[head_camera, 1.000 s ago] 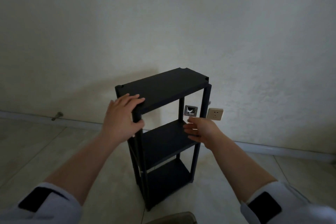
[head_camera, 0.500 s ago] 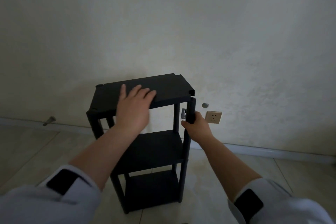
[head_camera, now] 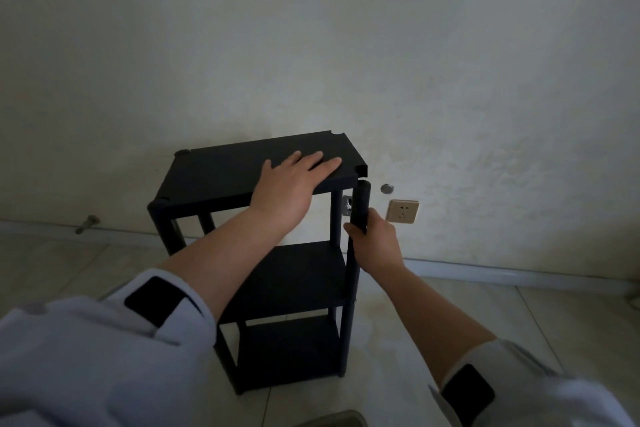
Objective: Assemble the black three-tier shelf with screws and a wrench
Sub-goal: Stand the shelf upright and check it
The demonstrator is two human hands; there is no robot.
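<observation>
Shelf (head_camera: 277,281), black, three tiers, standing upright on a pale tiled floor (head_camera: 433,340) close to a light plastered wall (head_camera: 311,45).

Top tier (head_camera: 221,173): flat black panel with notched corners. Three corners sit on their posts. The near right corner notch lies just beside the head of its post, and the post top stands clear of it, a little lower and to the right.

Near right post (head_camera: 354,288): round, black, upright, running from the floor past the middle tier to just under the top panel's corner.

Left hand (head_camera: 291,189): palm down on the right half of the top tier, fingers straight and spread loosely, pointing toward the far right corner; it holds nothing, only rests flat on the panel.

Right hand (head_camera: 375,241): fingers curled round the near right post, gripping it between the top and middle tiers, thumb side toward the shelf.

Sleeves (head_camera: 104,350): pale, with a dark patch at each cuff; forearms bare.

Middle and bottom tiers: black panels seated between the posts, partly hidden by the left forearm.

Wall fittings: a beige socket (head_camera: 402,211) low on the wall to the right of the shelf; a small round metal cap (head_camera: 387,188) above and left of it; a small grey plate (head_camera: 347,205) seen between the two right posts.

Skirting (head_camera: 519,276): pale strip along the foot of the wall, with a small metal peg (head_camera: 86,222) near it at left.
</observation>
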